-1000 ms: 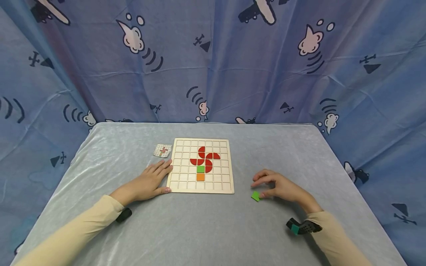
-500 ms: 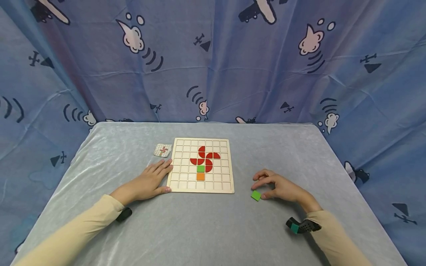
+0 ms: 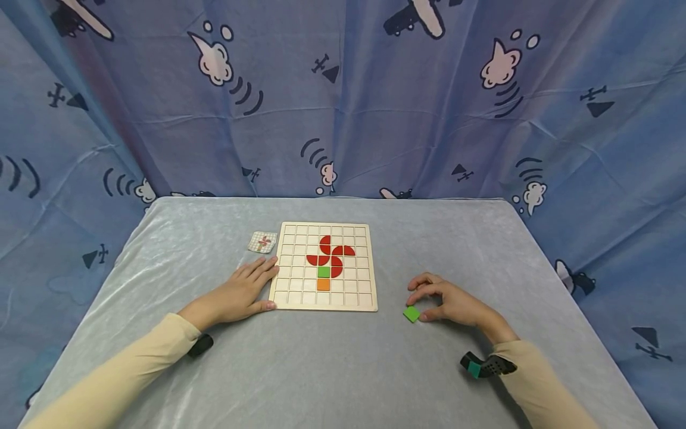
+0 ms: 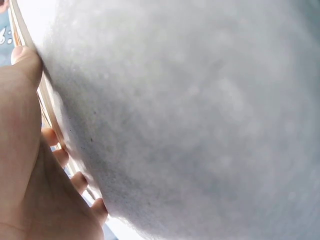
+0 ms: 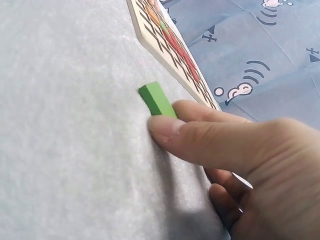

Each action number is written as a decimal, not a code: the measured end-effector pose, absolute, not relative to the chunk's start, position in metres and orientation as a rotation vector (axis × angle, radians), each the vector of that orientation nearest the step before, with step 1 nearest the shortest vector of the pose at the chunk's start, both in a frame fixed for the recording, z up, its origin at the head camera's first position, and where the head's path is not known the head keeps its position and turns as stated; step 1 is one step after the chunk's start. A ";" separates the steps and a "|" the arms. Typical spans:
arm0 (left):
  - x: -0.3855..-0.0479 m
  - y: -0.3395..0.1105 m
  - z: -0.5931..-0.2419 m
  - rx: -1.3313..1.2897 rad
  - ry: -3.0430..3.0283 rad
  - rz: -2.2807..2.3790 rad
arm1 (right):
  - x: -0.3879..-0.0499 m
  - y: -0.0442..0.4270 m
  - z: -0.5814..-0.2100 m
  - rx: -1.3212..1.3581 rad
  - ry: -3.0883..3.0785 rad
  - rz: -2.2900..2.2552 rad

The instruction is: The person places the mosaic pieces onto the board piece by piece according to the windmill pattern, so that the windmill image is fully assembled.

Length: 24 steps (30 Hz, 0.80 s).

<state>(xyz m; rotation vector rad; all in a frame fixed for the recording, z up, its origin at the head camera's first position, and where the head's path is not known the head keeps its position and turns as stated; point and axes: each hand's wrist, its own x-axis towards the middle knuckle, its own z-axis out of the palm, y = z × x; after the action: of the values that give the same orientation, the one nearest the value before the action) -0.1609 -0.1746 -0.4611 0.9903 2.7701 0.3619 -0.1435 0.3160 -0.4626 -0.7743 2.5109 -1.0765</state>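
In the head view my left hand [image 3: 236,296] lies at the left edge of a light wooden grid board [image 3: 289,298], fingers spread and fingertips touching the edge. The left wrist view shows that hand [image 4: 30,145] along the board's side. Red quarter-circle tiles [image 3: 336,267] form a pinwheel on the board, with a green tile [image 3: 324,272] and an orange tile [image 3: 323,285] below it. Right of the board, my right hand [image 3: 455,302] pinches a loose green square tile [image 3: 411,314] between thumb and index finger. In the right wrist view that green tile [image 5: 157,97] sticks out past the thumb.
A small pattern card [image 3: 262,242] with a printed grid and red figure lies by the board's upper left corner. Grey cloth [image 3: 343,369] covers the table. A blue patterned curtain [image 3: 343,119] hangs behind the table's far edge.
The green tile has turned a little in my right fingers, and more of its face shows than a second ago. My left hand and the board have stayed in place.
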 end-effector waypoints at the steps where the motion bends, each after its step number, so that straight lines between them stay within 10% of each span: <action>1: -0.161 -0.175 -0.461 0.990 2.770 0.365 | -0.144 0.316 -0.463 -0.773 2.514 -1.077; 24: -0.161 -0.175 -0.461 0.989 2.773 0.376 | -0.140 0.309 -0.463 -0.755 2.597 -1.081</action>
<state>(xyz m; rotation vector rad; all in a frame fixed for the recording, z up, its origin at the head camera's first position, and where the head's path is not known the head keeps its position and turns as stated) -0.1608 -0.1748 -0.4612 0.9888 2.7726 0.3762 -0.1403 0.3089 -0.4628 -0.7554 2.5970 -1.0811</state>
